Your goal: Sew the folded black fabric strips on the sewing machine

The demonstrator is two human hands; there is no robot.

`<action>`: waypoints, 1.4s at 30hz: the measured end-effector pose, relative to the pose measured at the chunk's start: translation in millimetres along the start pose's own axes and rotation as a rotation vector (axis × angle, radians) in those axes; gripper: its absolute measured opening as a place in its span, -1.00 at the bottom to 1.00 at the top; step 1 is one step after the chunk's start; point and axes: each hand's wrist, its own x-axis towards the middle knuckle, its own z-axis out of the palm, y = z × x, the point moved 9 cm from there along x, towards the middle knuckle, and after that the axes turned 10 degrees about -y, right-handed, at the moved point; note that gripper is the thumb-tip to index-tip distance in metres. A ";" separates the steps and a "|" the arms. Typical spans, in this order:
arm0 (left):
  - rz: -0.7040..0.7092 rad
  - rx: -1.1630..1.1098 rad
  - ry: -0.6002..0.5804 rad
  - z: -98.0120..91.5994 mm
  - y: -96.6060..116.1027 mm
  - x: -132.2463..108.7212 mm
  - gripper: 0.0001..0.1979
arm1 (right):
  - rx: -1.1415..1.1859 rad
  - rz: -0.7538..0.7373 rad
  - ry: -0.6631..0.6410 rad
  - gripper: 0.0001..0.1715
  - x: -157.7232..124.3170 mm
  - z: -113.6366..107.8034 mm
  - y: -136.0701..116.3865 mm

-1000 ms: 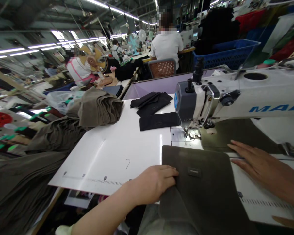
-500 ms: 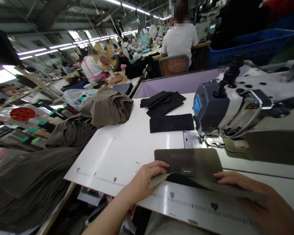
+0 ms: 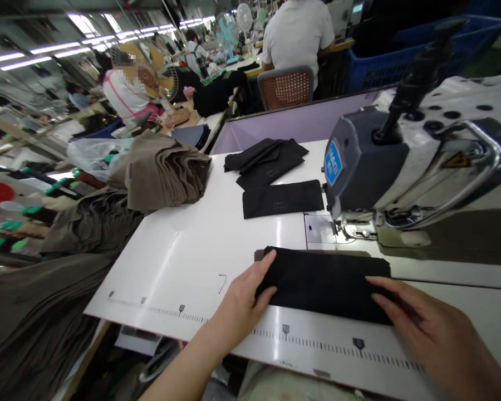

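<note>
Two hands are down flat on the black fabric piece (image 3: pixel 323 284), which lies on the white tabletop (image 3: pixel 200 245) just in front of the sewing machine (image 3: pixel 404 161). Left hand (image 3: pixel 244 298) presses on the fabric's left end, fingers stretched out and together, not pinching anything; right hand (image 3: pixel 421 326) rests on the right end, fingers likewise extended and flat on the cloth. A sliver of olive cloth (image 3: pixel 300 252) peeks out along the black piece's far edge, on the side nearest the sewing machine. Just nearer than the black piece, a printed ruler scale (image 3: pixel 317 337) runs along the tabletop's front edge. Beyond the black piece, the presser foot area (image 3: pixel 353 231) sits under the sewing machine head, with nothing under it that I can make out. Left of the sewing machine head lies a single folded black strip (image 3: pixel 281 199), and a little farther from the machine, a loose stack of black pieces (image 3: pixel 265 159). Farther left of the sewing machine, a heap of olive garments (image 3: pixel 162 172) slumps over the tabletop's edge. Behind the sewing machine, a person in a white shirt (image 3: pixel 298 30) sits on a chair with a woven back (image 3: pixel 286 88).
</note>
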 end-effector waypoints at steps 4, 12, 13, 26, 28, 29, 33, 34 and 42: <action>-0.052 -0.005 0.043 -7.4 -2.6 4.3 -0.80 | -0.005 -0.028 -0.012 -0.59 4.5 1.3 -3.9; 0.000 0.135 0.131 -9.9 2.0 6.3 -0.73 | -0.102 -0.116 0.052 -0.71 9.2 -0.9 -15.6; 0.001 0.164 0.137 -10.0 2.6 6.2 -0.73 | -0.111 -0.119 0.052 -0.72 9.2 -0.5 -15.7; 0.004 0.333 0.164 -9.9 4.4 6.5 -0.73 | -0.048 0.017 0.026 -0.74 13.2 6.9 -1.6; 0.004 0.349 0.163 -9.9 5.0 6.9 -0.73 | -0.047 0.033 0.014 -0.73 13.1 8.5 0.3; 0.004 0.358 0.164 -10.0 5.4 7.0 -0.73 | -0.048 0.038 0.009 -0.73 13.1 9.1 1.0; -0.008 0.353 0.164 -10.7 5.1 7.3 -0.73 | -0.053 0.030 0.014 -0.72 13.9 9.3 0.7; -0.014 0.343 0.159 -10.5 4.4 7.4 -0.73 | -0.054 0.030 0.010 -0.72 14.3 9.5 0.4; -0.054 0.266 0.158 -11.6 -1.7 6.9 -0.74 | -0.100 0.008 -0.008 -0.67 17.0 9.8 -3.9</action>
